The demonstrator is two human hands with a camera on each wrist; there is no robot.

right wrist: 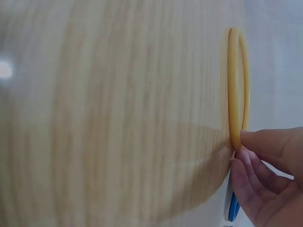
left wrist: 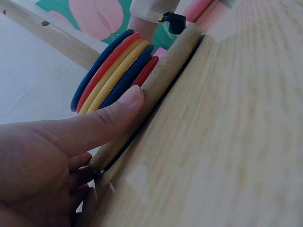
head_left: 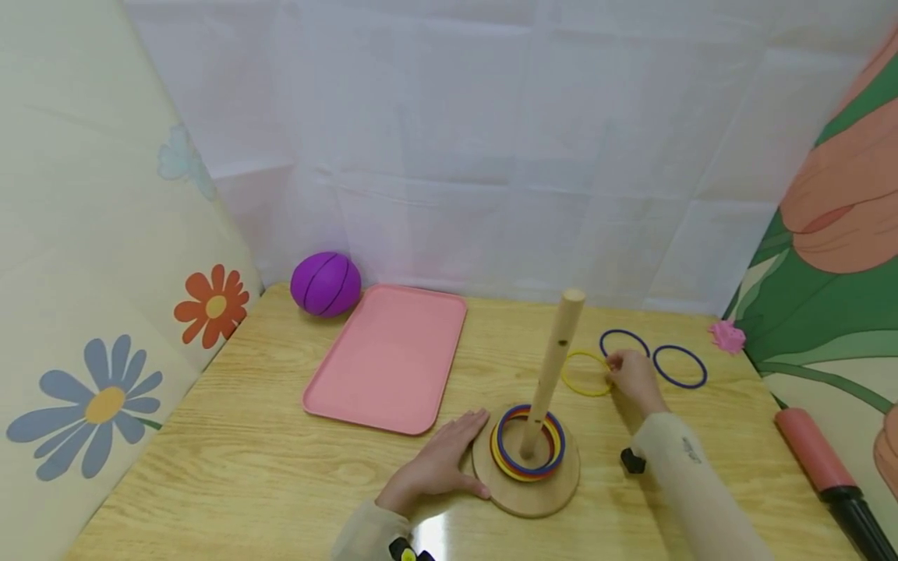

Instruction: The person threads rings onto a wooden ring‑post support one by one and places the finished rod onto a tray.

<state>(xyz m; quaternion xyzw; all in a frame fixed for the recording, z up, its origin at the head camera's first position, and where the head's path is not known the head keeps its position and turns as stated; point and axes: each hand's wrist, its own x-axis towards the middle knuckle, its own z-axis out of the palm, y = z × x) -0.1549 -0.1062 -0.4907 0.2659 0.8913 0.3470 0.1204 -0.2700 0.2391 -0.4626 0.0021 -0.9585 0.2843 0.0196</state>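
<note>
Beneath the left hand point(head_left: 442, 462) and the right hand point(head_left: 634, 378) is a table point(head_left: 238, 436) of light wood, with clear grain. Beyond both hands, a white sheet point(head_left: 463, 156) with crease lines closes the back. On the left hand's side, a cream wall point(head_left: 77, 218) carries a blue flower point(head_left: 104, 405) and a red flower point(head_left: 216, 306). On the right hand's side, another wall point(head_left: 842, 312) shows large pink flowers point(head_left: 852, 175) with green leaves point(head_left: 821, 290). Near the left hand, a bright reflection point(head_left: 430, 536) lies on the table.
</note>
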